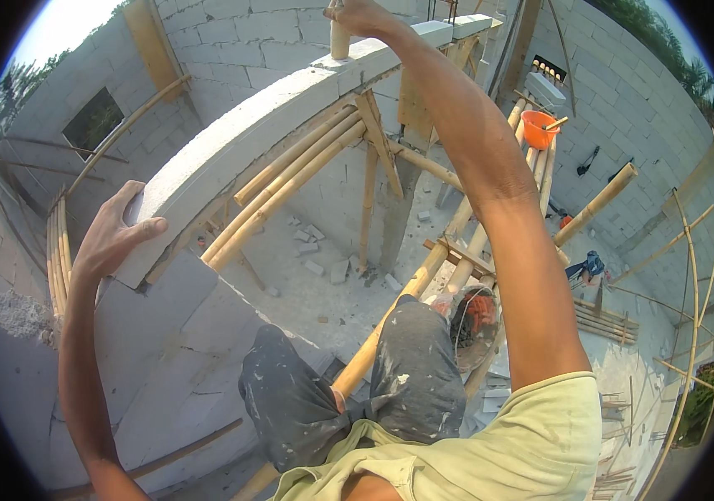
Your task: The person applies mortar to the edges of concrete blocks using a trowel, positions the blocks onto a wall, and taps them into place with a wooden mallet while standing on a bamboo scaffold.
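Overhead, the scene is an unroofed room of grey block walls (231, 33), viewed from a high perch. Bamboo scaffold poles (290, 179) run beneath the top course of a block wall (231, 142) crossing the view. Far below, the concrete floor (307, 292) carries scattered block fragments; an orange bucket (538, 128) sits on the scaffold to the right. The person's legs, in grey mortar-stained trousers (411, 367), straddle a bamboo pole (365, 355).

Left hand (110, 238): open, fingers spread, palm resting on the near end of the top block, thumb over its upper face.

Right hand (357, 15): arm extended, clenched around a short wooden handle (339, 40), which stands upright on the wall top farther along. The tool's head is not visible.
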Tool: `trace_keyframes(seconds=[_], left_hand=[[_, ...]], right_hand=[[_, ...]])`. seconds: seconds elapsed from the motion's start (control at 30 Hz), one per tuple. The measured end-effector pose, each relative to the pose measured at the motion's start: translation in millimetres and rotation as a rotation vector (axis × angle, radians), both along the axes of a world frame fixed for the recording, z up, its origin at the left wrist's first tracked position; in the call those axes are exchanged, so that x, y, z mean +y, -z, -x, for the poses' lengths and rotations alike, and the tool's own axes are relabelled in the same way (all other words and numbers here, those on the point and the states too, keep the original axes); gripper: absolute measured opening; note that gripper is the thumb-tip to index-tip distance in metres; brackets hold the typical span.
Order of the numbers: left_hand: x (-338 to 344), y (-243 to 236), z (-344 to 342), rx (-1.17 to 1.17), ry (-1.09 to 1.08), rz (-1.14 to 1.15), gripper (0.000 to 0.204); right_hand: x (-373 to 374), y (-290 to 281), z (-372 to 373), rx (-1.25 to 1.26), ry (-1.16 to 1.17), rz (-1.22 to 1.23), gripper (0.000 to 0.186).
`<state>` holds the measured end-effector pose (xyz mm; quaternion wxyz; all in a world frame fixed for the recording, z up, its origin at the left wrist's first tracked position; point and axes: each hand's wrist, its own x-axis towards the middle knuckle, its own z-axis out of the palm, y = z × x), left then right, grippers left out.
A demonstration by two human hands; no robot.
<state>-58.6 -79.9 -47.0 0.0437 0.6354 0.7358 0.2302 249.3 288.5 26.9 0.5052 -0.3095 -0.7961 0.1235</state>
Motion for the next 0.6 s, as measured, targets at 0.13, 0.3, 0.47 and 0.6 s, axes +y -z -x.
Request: trace_keyframes(seconds=[0.13,0.3,0.47,0.6], left_hand=[[0.8,-3.6,-3.8,-0.005,0.001,0.008,0.112],[7.0,-5.6,-10.4,0.015,0.002,0.106,0.106],[7.9,-8.2,-2.3,0.084,0.061,0.142,0.087],[13.7,-2.7,-3.0,0.048,0.085,0.044,0.074]], right_hand=[[6.3,-5.7,-4.8,-0.098,-0.019,0.035,0.050],[-22.6,-5.4,-37.1,-0.152,-0.071,0.032,0.062],[-127.1,28.2,-123.3,-0.052,-0.175,0.027,0.074],[-190.2,118.4,-212.6,0.080,-0.096,0.388,0.085]])
